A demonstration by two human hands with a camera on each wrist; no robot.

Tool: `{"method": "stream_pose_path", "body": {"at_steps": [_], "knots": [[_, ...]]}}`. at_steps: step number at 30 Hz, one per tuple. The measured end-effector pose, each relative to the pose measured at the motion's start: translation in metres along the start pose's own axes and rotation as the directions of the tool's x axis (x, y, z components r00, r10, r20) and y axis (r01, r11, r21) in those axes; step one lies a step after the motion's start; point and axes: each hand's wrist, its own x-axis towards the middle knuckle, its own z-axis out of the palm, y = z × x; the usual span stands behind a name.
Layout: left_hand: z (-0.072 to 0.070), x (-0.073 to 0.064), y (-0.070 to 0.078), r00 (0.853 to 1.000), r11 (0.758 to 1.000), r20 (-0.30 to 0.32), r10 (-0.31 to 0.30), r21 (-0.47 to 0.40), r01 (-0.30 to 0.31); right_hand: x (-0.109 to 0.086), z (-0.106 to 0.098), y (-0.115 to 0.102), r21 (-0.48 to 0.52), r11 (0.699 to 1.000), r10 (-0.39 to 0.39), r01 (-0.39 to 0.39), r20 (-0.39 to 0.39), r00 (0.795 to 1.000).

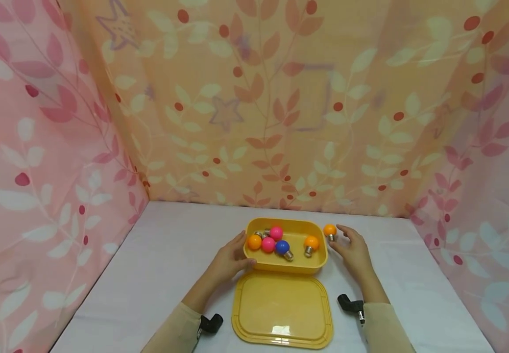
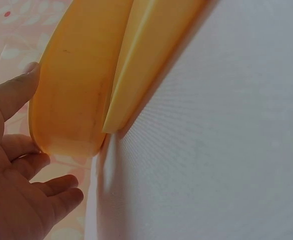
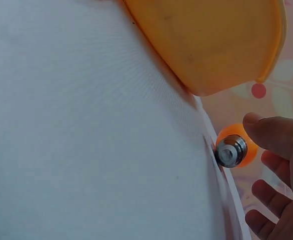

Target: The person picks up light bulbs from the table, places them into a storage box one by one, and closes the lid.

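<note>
A yellow plastic box point(image 1: 289, 265) stands uncovered on the white-covered table. Inside lie several round coloured bulbs with metal screw bases: an orange bulb point(image 1: 254, 241), a pink bulb point(image 1: 268, 244), a blue bulb point(image 1: 282, 246) and another orange bulb point(image 1: 311, 242) to the right among them. My left hand point(image 1: 228, 260) touches the box's left end, thumb at the near corner, other fingers loosely spread. Just outside the right end is a separate orange bulb point(image 1: 330, 230), its base facing me. Around it my right hand point(image 1: 355, 252) is spread, thumb and forefinger close by; contact is unclear.
The yellow lid point(image 1: 282, 309) lies flat in front of the box, close to its near side. Flowered cloth point(image 1: 258, 108) walls the table at the back and on both sides. Black devices point(image 1: 212, 323) sit at both wrists.
</note>
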Motion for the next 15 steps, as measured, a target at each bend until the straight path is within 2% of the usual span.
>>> {"method": "stream_pose_path", "body": {"at_steps": [9, 15], "knots": [[0.001, 0.002, -0.001, 1.000, 1.000, 0.004, -0.002, -0.009, 0.002, 0.011, 0.001, 0.007, 0.045, 0.994, 0.097, -0.100, 0.071, 0.993], [0.002, 0.001, -0.002, 1.000, 1.000, -0.003, 0.000, -0.008, -0.001, 0.018, 0.002, 0.005, 0.023, 0.996, 0.080, -0.084, 0.120, 0.989]]}}
